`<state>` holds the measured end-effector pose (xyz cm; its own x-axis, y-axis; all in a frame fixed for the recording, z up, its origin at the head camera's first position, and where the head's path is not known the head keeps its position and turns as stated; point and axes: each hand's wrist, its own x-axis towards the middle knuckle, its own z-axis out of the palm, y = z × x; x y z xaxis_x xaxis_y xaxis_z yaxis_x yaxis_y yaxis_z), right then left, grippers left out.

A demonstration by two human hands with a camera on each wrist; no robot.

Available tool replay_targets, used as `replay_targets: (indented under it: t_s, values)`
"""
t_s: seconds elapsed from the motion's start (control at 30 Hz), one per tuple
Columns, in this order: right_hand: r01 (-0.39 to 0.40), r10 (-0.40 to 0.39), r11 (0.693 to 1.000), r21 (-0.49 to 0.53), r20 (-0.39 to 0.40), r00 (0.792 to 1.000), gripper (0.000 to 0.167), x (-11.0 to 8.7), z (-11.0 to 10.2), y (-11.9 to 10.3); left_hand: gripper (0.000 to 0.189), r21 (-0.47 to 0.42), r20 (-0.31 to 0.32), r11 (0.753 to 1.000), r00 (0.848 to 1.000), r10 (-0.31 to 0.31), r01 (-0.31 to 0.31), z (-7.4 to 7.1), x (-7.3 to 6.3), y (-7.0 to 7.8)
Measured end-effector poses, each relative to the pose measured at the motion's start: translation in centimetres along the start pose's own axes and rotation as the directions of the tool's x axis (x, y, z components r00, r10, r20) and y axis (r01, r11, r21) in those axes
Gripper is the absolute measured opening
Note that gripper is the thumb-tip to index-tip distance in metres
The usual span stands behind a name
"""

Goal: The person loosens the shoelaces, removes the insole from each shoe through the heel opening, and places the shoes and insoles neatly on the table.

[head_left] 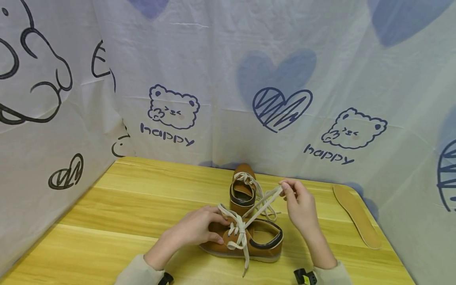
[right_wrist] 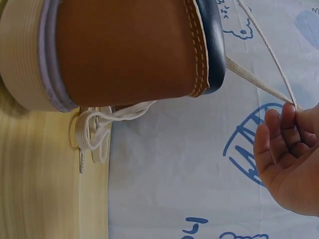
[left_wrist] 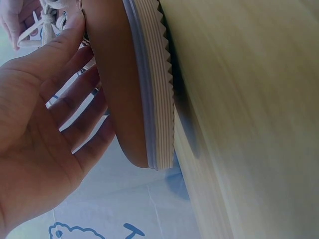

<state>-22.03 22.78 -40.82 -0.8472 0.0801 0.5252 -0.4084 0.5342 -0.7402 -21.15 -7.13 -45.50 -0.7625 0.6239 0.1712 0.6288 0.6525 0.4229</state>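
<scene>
A brown low-cut shoe [head_left: 261, 253] with a dark collar lies sideways at the table's front, toe to the left. Its cream shoelace [head_left: 241, 229] is knotted over the tongue, with a loop and a loose end hanging down the near side. My left hand [head_left: 197, 227] holds the toe, thumb on the near side and fingers across the top by the eyelets. Up and to the right, my right hand [head_left: 301, 202] pinches the lace between thumb and fingertips. Two strands stretch up to that pinch, also seen at the right hand [right_wrist: 289, 154] in the right wrist view.
Behind stands a second brown shoe [head_left: 244, 168], toe away, its loose laces [head_left: 272, 213] trailing on the wooden table [head_left: 142, 194]. A tan insole [head_left: 356, 217] lies near the right edge. Printed white cloth [head_left: 221, 79] hangs along the back and sides.
</scene>
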Motion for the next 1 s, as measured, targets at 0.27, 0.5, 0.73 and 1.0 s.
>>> replay_targets:
  t_s: [0.27,0.5,0.73,1.0]
  values:
    - [-0.005,0.005,1.0,-0.009,-0.003,1.0,0.019,0.1,-0.5,0.1,0.045,0.002,0.005,1.0,1.0,-0.002,0.002,0.0,0.0,0.0]
    - [-0.022,0.022,1.0,0.002,-0.014,1.0,0.02,0.3,-0.7,0.1,0.045,-0.001,0.004,1.0,1.0,0.003,-0.003,0.0,0.0,0.0]
    - [-0.053,0.053,0.999,0.003,-0.025,0.998,0.022,0.3,-1.2,-0.1,0.045,0.004,0.01,1.0,1.0,-0.004,0.004,0.0,0.0,0.0]
    - [-0.079,0.08,0.997,0.012,-0.046,0.996,0.023,0.5,-1.9,0.1,0.045,0.009,0.007,1.0,1.0,-0.006,0.006,0.1,0.1,0.0]
